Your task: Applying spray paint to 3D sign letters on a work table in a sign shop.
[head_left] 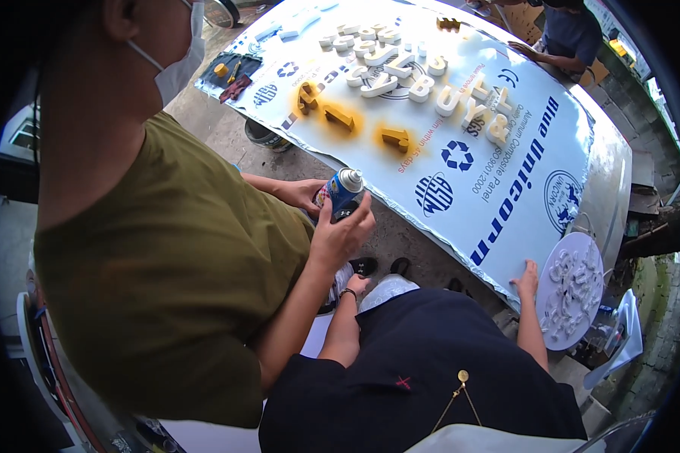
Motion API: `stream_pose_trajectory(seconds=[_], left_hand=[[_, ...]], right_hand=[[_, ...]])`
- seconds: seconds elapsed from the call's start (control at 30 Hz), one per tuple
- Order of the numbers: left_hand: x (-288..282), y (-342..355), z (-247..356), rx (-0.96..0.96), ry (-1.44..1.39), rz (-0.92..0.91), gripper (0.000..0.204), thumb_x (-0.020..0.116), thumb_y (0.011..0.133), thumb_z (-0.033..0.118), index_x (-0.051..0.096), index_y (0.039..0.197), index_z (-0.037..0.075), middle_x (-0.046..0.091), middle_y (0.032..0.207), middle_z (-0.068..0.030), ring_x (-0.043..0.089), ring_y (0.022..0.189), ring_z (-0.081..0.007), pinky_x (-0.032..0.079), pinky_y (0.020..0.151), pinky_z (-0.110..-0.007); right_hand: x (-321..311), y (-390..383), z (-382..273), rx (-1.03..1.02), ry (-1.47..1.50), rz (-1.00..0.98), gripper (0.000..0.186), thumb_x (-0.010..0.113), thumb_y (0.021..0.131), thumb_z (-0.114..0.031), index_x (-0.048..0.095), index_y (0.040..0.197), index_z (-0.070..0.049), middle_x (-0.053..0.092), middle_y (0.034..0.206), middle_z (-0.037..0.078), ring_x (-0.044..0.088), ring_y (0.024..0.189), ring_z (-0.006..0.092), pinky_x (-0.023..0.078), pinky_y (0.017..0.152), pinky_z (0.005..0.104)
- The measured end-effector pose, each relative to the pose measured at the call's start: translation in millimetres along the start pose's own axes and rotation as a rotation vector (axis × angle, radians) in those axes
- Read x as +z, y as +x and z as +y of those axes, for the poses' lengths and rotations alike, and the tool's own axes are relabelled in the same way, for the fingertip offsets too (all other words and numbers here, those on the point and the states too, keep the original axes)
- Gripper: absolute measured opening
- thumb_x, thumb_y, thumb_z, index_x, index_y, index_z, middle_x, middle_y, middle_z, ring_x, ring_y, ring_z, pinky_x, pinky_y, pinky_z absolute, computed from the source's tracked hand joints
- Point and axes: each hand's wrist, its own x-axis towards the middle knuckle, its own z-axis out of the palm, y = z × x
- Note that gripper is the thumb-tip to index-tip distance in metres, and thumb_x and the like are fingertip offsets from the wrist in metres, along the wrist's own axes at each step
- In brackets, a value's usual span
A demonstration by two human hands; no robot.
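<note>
My right hand (527,281) rests on the near edge of a white printed panel (499,219), fingers apart and holding nothing. Down at my left side, my left hand (357,285) hangs beside pale clothing, a dark bracelet on its wrist; its fingers are too hidden to read. Just beyond it, a masked person in an olive shirt (166,264) holds a blue spray can (343,189) in both hands. On the panel, several gold-sprayed block letters (340,117) lie nearest that person, with gold overspray around them. Several white block letters (378,83) stand farther back.
A round white board (574,240) with many small white pieces is right of my right hand. A black tray (230,68) with a yellow cap lies at the panel's far left. A bucket (264,136) stands below the edge. Another person (570,38) leans in at the far right.
</note>
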Motion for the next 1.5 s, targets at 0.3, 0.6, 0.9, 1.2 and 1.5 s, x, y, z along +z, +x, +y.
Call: stream_pose_trajectory(seconds=[0.3,0.6,0.9,1.2,1.5], left_hand=[[45.3,20.8,-17.6,0.089,0.130,0.094,0.049,0.063,0.068,0.028,0.048,0.101,-0.005,0.057,0.083,-0.0148,0.057,0.069,-0.0197,0.046,0.059,-0.030],[79.1,-3.6,-11.1,0.082,0.109,0.108,0.051,0.063,0.066,0.030,0.048,0.100,-0.004,0.057,0.087,-0.0150,0.058,0.069,-0.0186,0.047,0.061,-0.030],[114.6,-38.6,-25.5,-0.018,0.061,0.120,0.057,0.064,0.068,0.030,0.043,0.108,-0.005,0.054,0.096,-0.0158,0.058,0.070,-0.0187,0.047,0.061,-0.029],[174.6,-73.0,-39.9,-0.058,-0.046,0.125,0.060,0.065,0.067,0.026,0.041,0.111,-0.006,0.053,0.100,-0.0162,0.057,0.074,-0.0203,0.047,0.061,-0.029],[196.9,-91.1,-53.2,-0.188,0.060,0.051,0.062,0.066,0.067,0.028,0.039,0.114,-0.002,0.052,0.099,-0.0139,0.057,0.072,-0.0189,0.042,0.054,-0.029]], right_hand=[[-2.5,-2.7,7.0,0.001,0.012,0.009,0.074,0.075,0.046,-0.005,0.040,0.111,-0.007,0.040,0.117,0.009,0.041,0.107,0.0273,0.038,0.087,0.0341],[-0.9,3.8,16.0,-0.038,-0.043,0.003,0.072,0.075,0.048,-0.007,0.040,0.110,-0.006,0.039,0.115,0.009,0.041,0.104,0.0275,0.040,0.085,0.0340],[-9.9,5.6,29.9,-0.123,-0.101,-0.004,0.064,0.076,0.051,-0.016,0.040,0.103,-0.006,0.040,0.106,0.008,0.042,0.099,0.0265,0.042,0.078,0.0362],[-12.5,7.7,49.8,-0.247,-0.182,-0.070,0.067,0.073,0.056,-0.030,0.039,0.108,-0.006,0.039,0.110,0.007,0.039,0.102,0.0244,0.036,0.081,0.0428],[-8.2,3.5,62.0,-0.314,-0.208,-0.015,0.068,0.070,0.058,-0.036,0.038,0.110,-0.006,0.038,0.110,0.006,0.038,0.102,0.0235,0.036,0.081,0.0401]])
